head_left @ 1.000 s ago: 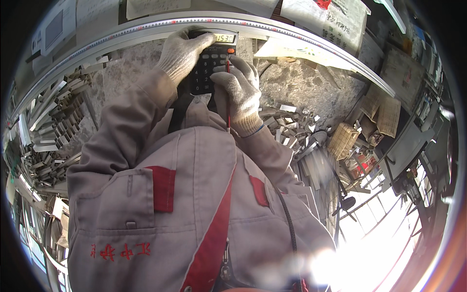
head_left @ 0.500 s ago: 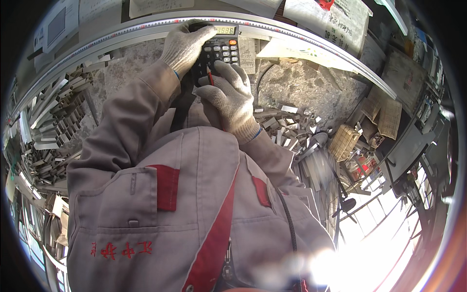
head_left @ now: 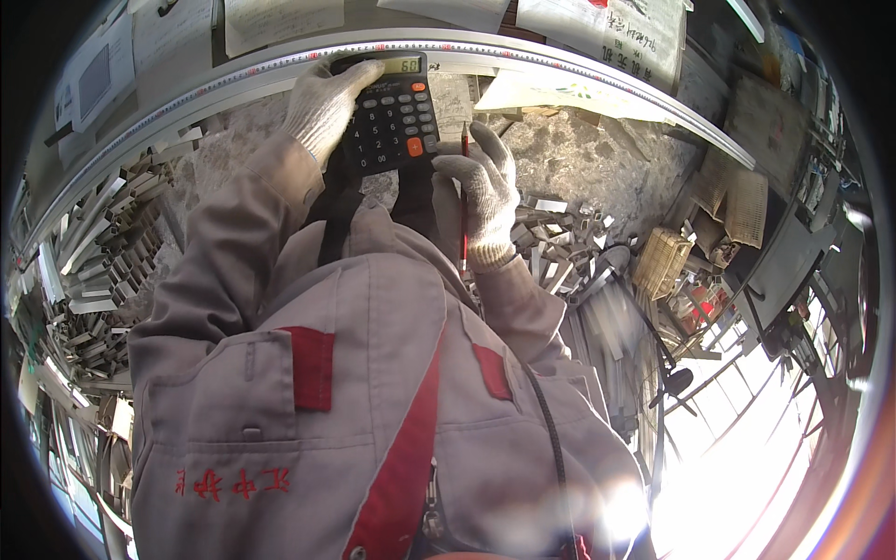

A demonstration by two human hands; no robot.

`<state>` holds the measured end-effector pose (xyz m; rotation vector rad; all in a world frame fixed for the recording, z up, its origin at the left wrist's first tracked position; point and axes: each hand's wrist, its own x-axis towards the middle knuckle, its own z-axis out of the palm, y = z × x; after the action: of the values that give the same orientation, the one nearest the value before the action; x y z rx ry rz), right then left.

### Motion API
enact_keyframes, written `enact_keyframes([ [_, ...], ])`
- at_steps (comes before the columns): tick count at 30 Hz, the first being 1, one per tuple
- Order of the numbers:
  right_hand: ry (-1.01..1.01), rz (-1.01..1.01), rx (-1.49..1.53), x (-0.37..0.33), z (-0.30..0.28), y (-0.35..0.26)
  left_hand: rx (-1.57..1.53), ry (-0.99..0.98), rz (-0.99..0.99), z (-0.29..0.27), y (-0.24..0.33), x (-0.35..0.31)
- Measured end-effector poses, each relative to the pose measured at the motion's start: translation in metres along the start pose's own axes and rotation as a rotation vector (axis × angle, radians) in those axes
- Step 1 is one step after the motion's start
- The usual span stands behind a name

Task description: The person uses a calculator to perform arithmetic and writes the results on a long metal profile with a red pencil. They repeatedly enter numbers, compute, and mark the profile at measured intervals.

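Note:
A black calculator (head_left: 381, 119) with grey and orange keys and a lit display is gripped along its left edge by my gloved left hand (head_left: 322, 105), the thumb lying near the display. My right hand (head_left: 487, 194), also in a white knitted glove, is just right of the calculator's lower corner. A slim red pencil (head_left: 464, 224) stands nearly upright in its closed fingers, point toward the far side. The calculator's keypad is uncovered.
Beyond my hands runs a metal rail with a measuring tape (head_left: 434, 46). Paper sheets (head_left: 285, 21) lie past it. Cut metal profiles (head_left: 117, 238) pile up at left, with more offcuts at right. A wicker basket (head_left: 661, 263) stands at the right.
My right hand has moved off the keys, rightward and slightly nearer, and the pencil has swung more upright. The calculator has shifted a little left. Its displayed figure is different.

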<state>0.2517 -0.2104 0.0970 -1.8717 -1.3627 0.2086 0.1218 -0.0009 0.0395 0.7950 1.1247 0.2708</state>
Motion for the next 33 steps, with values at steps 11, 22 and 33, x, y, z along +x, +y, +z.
enact_keyframes([
  [11,-0.02,0.144,0.122,-0.002,-0.021,0.012,0.005,0.024,-0.035,0.018,-0.007,-0.004],
  [22,-0.068,0.451,0.259,0.039,-0.063,0.087,0.084,0.067,-0.069,0.037,-0.014,-0.001],
  [33,-0.274,0.466,0.284,0.083,-0.025,0.164,-0.046,0.003,-0.105,0.047,-0.015,0.001],
])
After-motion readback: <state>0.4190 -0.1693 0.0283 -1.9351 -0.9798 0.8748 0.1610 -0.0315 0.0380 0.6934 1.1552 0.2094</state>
